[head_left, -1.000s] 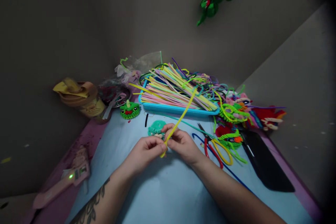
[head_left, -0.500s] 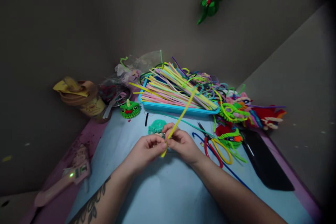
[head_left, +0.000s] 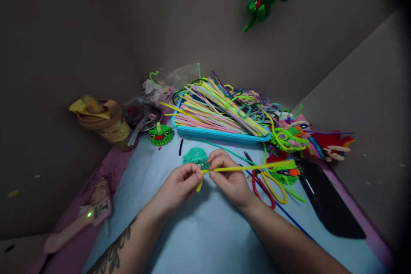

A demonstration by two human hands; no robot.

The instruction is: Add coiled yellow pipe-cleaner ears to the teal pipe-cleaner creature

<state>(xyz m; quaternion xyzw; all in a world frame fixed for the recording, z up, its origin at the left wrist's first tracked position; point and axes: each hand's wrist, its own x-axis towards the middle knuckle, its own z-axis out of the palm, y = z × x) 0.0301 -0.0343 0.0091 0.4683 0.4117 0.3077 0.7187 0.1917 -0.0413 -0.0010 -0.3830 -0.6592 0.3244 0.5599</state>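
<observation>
A yellow pipe cleaner runs almost level to the right from between my two hands, its short end bent down near the left fingertips. My left hand pinches it close to that bend. Thumb and fingers of my right hand grip it just beside, a small gap away. Right behind my fingers lies a teal fuzzy piece on the blue sheet, partly hidden by the hands. A short black strip lies further back on the left.
Behind stands a blue tray full of coloured pipe cleaners. A green frog-like head sits left of it. Red-and-yellow-handled pliers and a black flat object lie right. A pink glue gun and a cup are left.
The long end of the yellow pipe cleaner has swung from pointing up and away to lying nearly level toward the right. A bend now shows between my hands.
</observation>
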